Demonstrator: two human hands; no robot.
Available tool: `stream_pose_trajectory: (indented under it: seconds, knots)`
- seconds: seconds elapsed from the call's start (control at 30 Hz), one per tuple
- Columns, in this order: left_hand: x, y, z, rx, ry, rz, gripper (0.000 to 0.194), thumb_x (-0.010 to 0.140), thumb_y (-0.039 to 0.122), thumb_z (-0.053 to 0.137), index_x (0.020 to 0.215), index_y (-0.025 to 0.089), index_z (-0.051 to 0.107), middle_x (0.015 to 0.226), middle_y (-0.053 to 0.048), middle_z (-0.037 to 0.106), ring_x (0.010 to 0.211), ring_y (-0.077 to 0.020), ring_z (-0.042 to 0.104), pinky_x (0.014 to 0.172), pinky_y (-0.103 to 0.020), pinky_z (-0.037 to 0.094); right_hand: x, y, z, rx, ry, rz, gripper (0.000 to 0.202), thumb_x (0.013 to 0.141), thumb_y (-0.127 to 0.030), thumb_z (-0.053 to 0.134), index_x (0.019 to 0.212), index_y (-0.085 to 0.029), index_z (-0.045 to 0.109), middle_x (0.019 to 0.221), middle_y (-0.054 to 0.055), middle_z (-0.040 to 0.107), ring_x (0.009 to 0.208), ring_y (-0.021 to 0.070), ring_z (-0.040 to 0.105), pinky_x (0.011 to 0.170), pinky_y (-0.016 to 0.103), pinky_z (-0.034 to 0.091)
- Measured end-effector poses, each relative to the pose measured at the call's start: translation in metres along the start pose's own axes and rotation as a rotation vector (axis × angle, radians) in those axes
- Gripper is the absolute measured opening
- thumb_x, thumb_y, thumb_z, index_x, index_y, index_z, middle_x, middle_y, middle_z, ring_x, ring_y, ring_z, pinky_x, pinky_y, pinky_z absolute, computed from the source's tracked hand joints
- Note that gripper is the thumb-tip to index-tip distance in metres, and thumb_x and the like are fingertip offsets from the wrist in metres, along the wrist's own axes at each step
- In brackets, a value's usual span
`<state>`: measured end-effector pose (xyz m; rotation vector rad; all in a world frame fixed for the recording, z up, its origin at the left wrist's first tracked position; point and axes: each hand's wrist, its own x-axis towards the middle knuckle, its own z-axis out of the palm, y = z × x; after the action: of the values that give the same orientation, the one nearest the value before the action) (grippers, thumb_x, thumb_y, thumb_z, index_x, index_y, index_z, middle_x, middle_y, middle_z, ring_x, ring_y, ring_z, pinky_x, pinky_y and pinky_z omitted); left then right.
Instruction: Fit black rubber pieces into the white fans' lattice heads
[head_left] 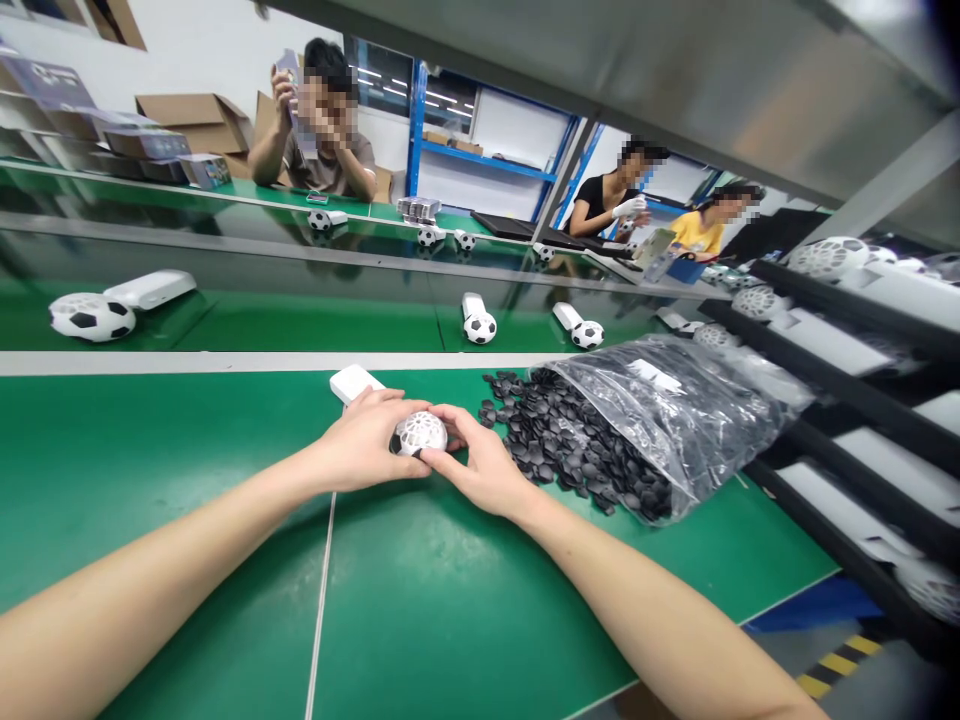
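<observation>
A white device with a round, latticed football-like head (421, 432) lies on the green table between my hands. Its white rectangular body (355, 383) shows behind my left hand. My left hand (375, 436) is wrapped round the left side of the head, thumb in front. My right hand (480, 462) grips the right side, its fingers behind and thumb at the front edge. A few black patches show on the head's left side. To the right, many small black pieces (570, 440) spill from a clear plastic bag (697, 410).
Beyond the table edge, a belt (300, 315) carries white devices with black-patched ball heads (480, 327). A black rack (847, 375) of white devices stands at right. Three people sit across the line. A metal shelf (675, 70) hangs overhead.
</observation>
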<state>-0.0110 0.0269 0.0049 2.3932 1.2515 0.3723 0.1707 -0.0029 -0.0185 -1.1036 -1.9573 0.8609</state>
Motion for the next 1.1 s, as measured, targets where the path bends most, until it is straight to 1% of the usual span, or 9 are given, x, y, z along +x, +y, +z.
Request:
stream_pose_trajectory:
  seconds: [0.13,0.33,0.57,0.73,0.83,0.9,0.97,1.03,1.1]
  knots:
    - [0.000,0.002,0.002,0.004,0.028,-0.032,0.067,0.059,0.052,0.065,0.120,0.026,0.050,0.121,-0.009,0.052,0.122,-0.0333,0.032,0.097,-0.049,0.028,0.001,0.000,0.000,0.005,0.013,0.012,0.042,0.078,-0.030,0.057,0.117,-0.020,0.044,0.116,0.006,0.054,0.098,0.0164,0.054,0.080,0.030,0.048]
    - [0.000,0.008,0.004,0.022,0.043,-0.047,0.064,0.063,0.045,0.062,0.120,0.019,0.050,0.124,-0.010,0.051,0.123,-0.0332,0.034,0.103,-0.049,0.022,0.000,-0.004,-0.001,-0.005,0.025,0.003,0.041,0.078,-0.025,0.057,0.117,-0.021,0.045,0.110,0.005,0.056,0.094,0.0160,0.054,0.077,0.028,0.047]
    - [0.002,-0.004,0.018,-0.035,0.120,-0.098,0.055,0.061,0.039,0.062,0.114,0.025,0.054,0.124,-0.008,0.052,0.125,-0.0339,0.030,0.100,-0.049,0.027,0.002,-0.002,0.002,0.033,0.023,0.060,0.039,0.074,-0.025,0.060,0.111,-0.023,0.049,0.102,0.002,0.060,0.086,0.0154,0.058,0.069,0.024,0.048]
    - [-0.001,-0.001,0.014,-0.083,0.137,-0.103,0.052,0.057,0.033,0.065,0.108,0.027,0.057,0.117,-0.006,0.054,0.121,-0.0321,0.036,0.097,-0.046,0.032,0.004,-0.001,0.007,0.044,0.047,0.107,0.037,0.072,-0.025,0.062,0.106,-0.022,0.050,0.097,0.002,0.062,0.083,0.0154,0.059,0.063,0.023,0.046]
    - [-0.002,0.000,0.012,-0.102,0.102,-0.114,0.055,0.056,0.032,0.066,0.109,0.026,0.056,0.120,-0.008,0.051,0.122,-0.0324,0.035,0.098,-0.047,0.031,0.009,0.001,0.000,0.045,0.019,0.116,0.035,0.072,-0.026,0.063,0.105,-0.022,0.050,0.096,0.001,0.063,0.083,0.0148,0.059,0.064,0.023,0.046]
    - [-0.002,0.000,0.013,-0.112,0.079,-0.111,0.059,0.057,0.035,0.066,0.114,0.026,0.053,0.128,-0.009,0.046,0.126,-0.0341,0.029,0.100,-0.050,0.029,0.014,0.005,-0.013,-0.073,0.035,0.121,0.023,0.078,-0.028,0.058,0.099,-0.020,0.055,0.094,0.002,0.063,0.085,0.0154,0.058,0.070,0.025,0.046]
    - [-0.003,0.000,0.014,-0.112,0.075,-0.093,0.064,0.057,0.041,0.067,0.117,0.026,0.051,0.133,-0.011,0.041,0.129,-0.0364,0.022,0.101,-0.054,0.025,0.017,0.011,-0.028,-0.372,0.147,0.130,0.019,0.085,-0.031,0.047,0.092,-0.019,0.060,0.095,0.006,0.061,0.092,0.0181,0.055,0.081,0.031,0.043]
    - [-0.003,0.000,0.012,-0.107,0.077,-0.059,0.067,0.056,0.046,0.068,0.118,0.025,0.050,0.133,-0.012,0.042,0.130,-0.0364,0.020,0.102,-0.056,0.019,0.018,0.019,-0.041,-0.701,0.214,0.205,0.021,0.085,-0.029,0.048,0.093,-0.017,0.063,0.098,0.010,0.059,0.096,0.0232,0.052,0.085,0.036,0.041]
    - [-0.004,0.001,0.006,-0.112,0.034,-0.023,0.067,0.056,0.044,0.069,0.118,0.025,0.050,0.132,-0.011,0.044,0.131,-0.0349,0.018,0.104,-0.055,0.017,0.016,0.025,-0.049,-0.903,0.183,0.284,0.019,0.082,-0.025,0.052,0.095,-0.017,0.064,0.096,0.012,0.060,0.093,0.0256,0.053,0.080,0.037,0.042]
